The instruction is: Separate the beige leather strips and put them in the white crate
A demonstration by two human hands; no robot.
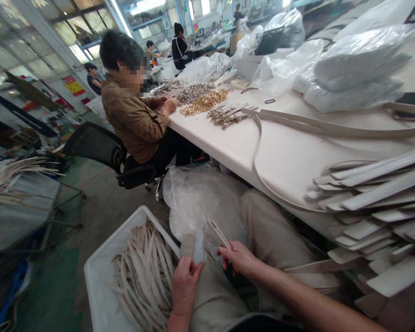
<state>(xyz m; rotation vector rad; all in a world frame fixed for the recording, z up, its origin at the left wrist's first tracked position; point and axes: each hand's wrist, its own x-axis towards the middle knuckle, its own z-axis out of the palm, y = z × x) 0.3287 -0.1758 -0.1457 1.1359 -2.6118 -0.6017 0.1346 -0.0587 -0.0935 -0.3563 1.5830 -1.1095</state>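
Observation:
My left hand (186, 282) is closed at my lap, thumb and fingers pinching a short flat piece (198, 247), whitish along one side; its exact kind is unclear. To the right, my right hand (240, 259) grips a few narrow beige strips (220, 234) that point up and to the left. A clear plastic bag (204, 198) lies just beyond both hands, near my knees. Beside my left hand stands a white plastic bin (100, 276) full of long beige straps (147, 267).
On the white table (224, 143) lie piled beige straps (376, 221), gold metal fittings (207, 101) and plastic-wrapped packs (356, 64). A long strap (257, 157) hangs over its edge. A co-worker in a brown shirt (133, 120) sits at the table. A loaded cart (20, 203) stands left.

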